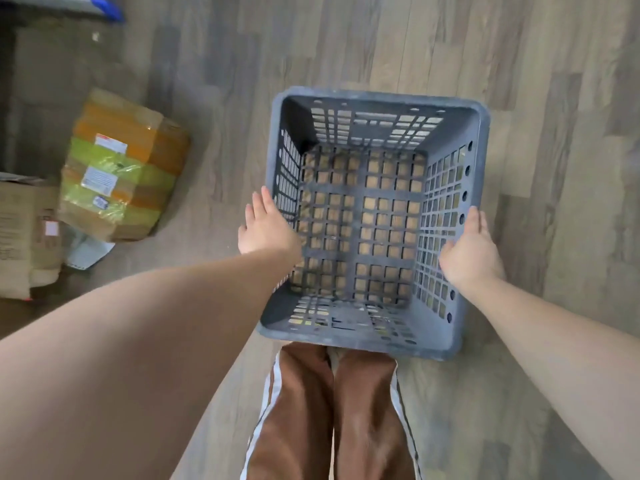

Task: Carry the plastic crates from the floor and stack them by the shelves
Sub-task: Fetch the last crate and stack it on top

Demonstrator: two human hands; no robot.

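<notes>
An empty grey plastic crate [377, 98] with lattice walls and floor stands upright on the wood floor just in front of my legs. My left hand [266, 226] is at the crate's left wall, fingers straight and slightly apart, flat beside the rim with nothing in its grasp. My right hand [471, 251] lies over the right rim, thumb inside the crate and fingers along the outside, gripping that edge. Whether the crate is lifted off the floor, I cannot tell.
A cardboard parcel [121, 168] wrapped in yellow, green and orange tape lies on the floor to the left. Another cardboard box [24, 233] sits at the left edge, with a flat white packet [86, 251] beside it. Wood floor stretches ahead and to the right.
</notes>
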